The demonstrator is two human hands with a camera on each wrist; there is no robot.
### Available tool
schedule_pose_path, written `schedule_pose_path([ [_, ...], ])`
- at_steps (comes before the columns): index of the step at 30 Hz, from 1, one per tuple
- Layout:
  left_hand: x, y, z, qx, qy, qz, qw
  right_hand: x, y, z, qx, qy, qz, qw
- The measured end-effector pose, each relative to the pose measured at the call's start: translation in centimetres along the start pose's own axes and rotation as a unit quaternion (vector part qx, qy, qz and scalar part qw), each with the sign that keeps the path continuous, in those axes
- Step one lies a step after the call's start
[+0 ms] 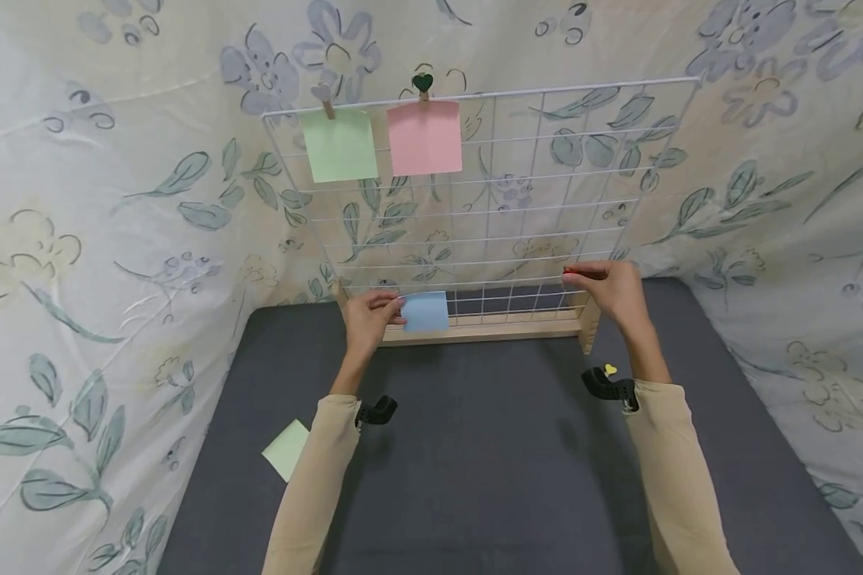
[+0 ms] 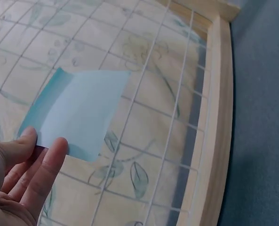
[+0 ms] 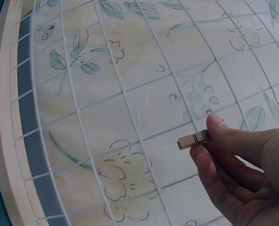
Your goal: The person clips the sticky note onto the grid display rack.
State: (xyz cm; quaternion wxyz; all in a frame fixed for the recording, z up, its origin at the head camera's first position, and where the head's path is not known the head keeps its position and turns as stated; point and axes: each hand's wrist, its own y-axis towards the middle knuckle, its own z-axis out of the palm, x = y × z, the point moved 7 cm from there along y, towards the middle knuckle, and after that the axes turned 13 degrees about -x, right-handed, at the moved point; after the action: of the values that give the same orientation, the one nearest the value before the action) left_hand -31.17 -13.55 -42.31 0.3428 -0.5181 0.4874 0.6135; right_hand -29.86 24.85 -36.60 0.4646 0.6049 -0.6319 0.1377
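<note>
My left hand (image 1: 369,318) pinches a light blue paper note (image 1: 426,311) by its edge, low in front of the white wire grid (image 1: 518,212). In the left wrist view the blue note (image 2: 78,110) curls a little at one side, thumb and fingers at its lower corner. Farther right, my right hand (image 1: 614,294) holds a small wooden clothespin (image 3: 190,140) between thumb and fingers, its jaw end pointing out towards the wires. A bit of red shows at those fingertips in the head view.
On the grid's top bar, clothespins hold a green note (image 1: 340,146) and a pink note (image 1: 425,140). The grid stands in a wooden base (image 1: 489,331) on a dark table (image 1: 475,463). Another green note (image 1: 286,449) lies at left; a yellow-topped clip (image 1: 610,370) lies near the right wrist.
</note>
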Motion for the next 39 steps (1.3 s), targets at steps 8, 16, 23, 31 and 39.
schedule_pose_path([
  [8, -1.2, 0.4, 1.3, -0.001, 0.007, -0.015, 0.9999, 1.2, 0.8, 0.0, 0.004, 0.004, 0.002, 1.0000],
  [16, -2.6, 0.5, 2.7, 0.016, -0.001, -0.002, 0.9999, 2.6, 1.4, 0.0, -0.007, 0.004, -0.003, 1.0000],
  [23, -3.7, 0.8, 3.7, 0.020, 0.003, 0.011, 0.9997, 4.2, 2.0, -0.2, -0.017, 0.013, -0.040, 0.9990],
  [31, -5.2, 0.9, 4.8, 0.033, -0.010, 0.026, 0.9991, 5.3, 2.4, -0.2, -0.016, 0.012, -0.037, 0.9991],
  [39, -8.4, 0.3, 6.4, 0.053, -0.009, 0.052, 0.9972, 6.8, 3.0, -0.5, -0.024, 0.007, -0.061, 0.9978],
])
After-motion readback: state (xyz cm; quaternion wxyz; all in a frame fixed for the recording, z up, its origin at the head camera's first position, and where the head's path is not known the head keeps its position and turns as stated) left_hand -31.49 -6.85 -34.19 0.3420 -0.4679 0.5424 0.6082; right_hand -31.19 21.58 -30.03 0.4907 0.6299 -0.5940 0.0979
